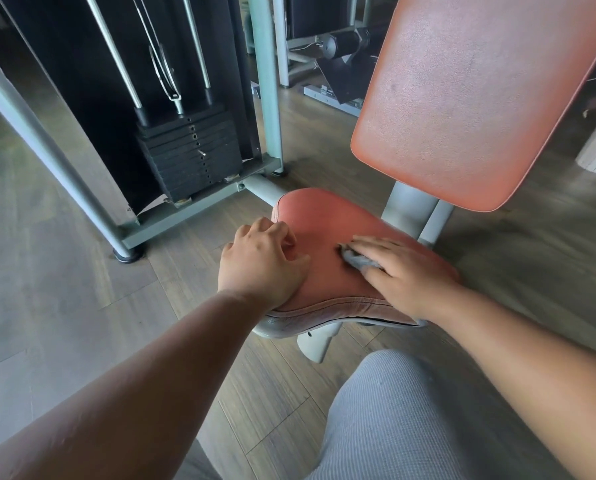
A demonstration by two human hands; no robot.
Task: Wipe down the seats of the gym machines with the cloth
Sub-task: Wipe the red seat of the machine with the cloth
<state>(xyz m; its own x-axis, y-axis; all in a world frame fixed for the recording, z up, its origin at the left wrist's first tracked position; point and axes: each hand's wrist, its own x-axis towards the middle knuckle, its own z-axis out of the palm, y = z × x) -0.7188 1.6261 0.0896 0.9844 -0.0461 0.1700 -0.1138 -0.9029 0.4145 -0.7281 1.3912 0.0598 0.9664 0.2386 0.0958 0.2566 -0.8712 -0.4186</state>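
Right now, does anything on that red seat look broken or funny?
Yes. The seat has a worn, cracked front edge, where the red cover looks faded and wrinkled. The right hand presses the cloth on top.

seat (327, 237): reddish leather-like vinyl, grained, creased at front edge | backrest (469, 98): same vinyl, dull sheen | cloth (360, 260): soft grey fabric | frame (265, 81): painted metal, matt | floor (64, 271): wood-look planks

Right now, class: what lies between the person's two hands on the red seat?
In the head view, only bare red seat lies between the left hand and the right hand. The grey cloth sits under the right hand's fingers.
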